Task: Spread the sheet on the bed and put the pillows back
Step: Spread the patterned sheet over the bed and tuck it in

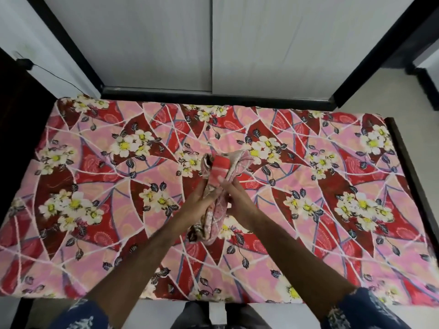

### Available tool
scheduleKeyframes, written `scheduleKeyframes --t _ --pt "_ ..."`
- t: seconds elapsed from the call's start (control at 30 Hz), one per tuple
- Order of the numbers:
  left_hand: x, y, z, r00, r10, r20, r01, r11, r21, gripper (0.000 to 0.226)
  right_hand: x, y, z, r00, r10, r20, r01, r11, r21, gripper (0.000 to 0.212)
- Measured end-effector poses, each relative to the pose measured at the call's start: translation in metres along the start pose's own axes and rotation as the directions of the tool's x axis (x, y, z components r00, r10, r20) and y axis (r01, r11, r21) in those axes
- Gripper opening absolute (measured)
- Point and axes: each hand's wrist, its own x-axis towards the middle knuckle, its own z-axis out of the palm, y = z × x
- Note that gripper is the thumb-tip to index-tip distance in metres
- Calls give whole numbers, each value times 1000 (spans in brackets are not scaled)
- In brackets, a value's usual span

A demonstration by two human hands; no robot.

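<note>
A red and pink floral sheet (308, 186) lies flat over the whole bed. Above the bed's middle, both hands hold a bunched cloth (219, 176) of the same print, perhaps a pillow cover; its top flops over and its lower end hangs down. My left hand (200, 198) grips the bundle from the left. From the right, the fingers of my right hand (237, 199) close on it. No pillows are in view.
A dark bed frame rail (408, 167) runs along the right end of the bed. White wardrobe doors (154, 43) with black framing stand behind the bed. A black cable (59, 78) trails down the wall at the left. Pale floor (370, 91) shows at the right.
</note>
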Motion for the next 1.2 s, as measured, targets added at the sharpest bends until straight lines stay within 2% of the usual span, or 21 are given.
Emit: scheduleKeyframes --t 0.1,0.17,0.23,0.3,0.43,0.5,0.53,0.6,0.67,0.73,0.8,0.87,0.93,1.07,1.2 --pt "3 -6 -18 1000 12 15 -11 996 -92 88 5 1 21 995 -88 -43 87 995 -41 62" --pt "7 -6 -26 1000 20 24 -16 988 -157 101 9 2 28 989 -129 -71 126 991 -38 53" --pt "8 -4 -33 999 10 38 -2 984 -180 92 11 3 32 988 -133 -78 130 991 -44 49" --pt "10 -3 -35 999 -7 45 15 984 -180 69 12 2 33 989 -133 -63 132 991 -31 46" --pt "14 4 -37 1000 -11 -24 7 985 -175 44 14 -5 39 996 -90 7 90 995 -38 47" --pt "13 7 -40 999 -24 -45 17 987 -158 43 17 -5 41 998 -55 38 57 996 -65 49" --pt "14 6 -42 999 -35 -39 29 987 -161 47 17 -4 41 998 -55 42 58 996 -74 39" --pt "16 6 -47 997 -69 -47 58 978 -201 54 18 -1 39 996 -85 13 86 994 -62 26" --pt "19 -1 -52 990 -117 -77 98 972 -214 58 15 0 37 990 -121 -67 119 992 -27 28" --pt "20 -4 -58 987 -141 -81 119 966 -229 41 13 -1 29 976 -137 -170 141 990 12 32" --pt "21 -8 -69 988 -142 -64 115 942 -314 23 12 -7 13 963 -122 -242 147 985 87 32" --pt "23 -7 -87 986 -135 -93 90 921 -379 16 11 -19 -14 959 -124 -255 176 966 189 25" --pt "29 -13 -108 987 -110 -121 57 927 -372 19 8 -34 -46 951 -152 -268 215 951 223 20" --pt "36 -26 -115 983 -104 -149 54 950 -309 23 3 -42 -78 939 -223 -263 239 970 31 15" --pt "38 -18 -74 974 -127 -186 65 949 -310 27 5 -28 -49 955 -258 -149 213 941 -263 21"
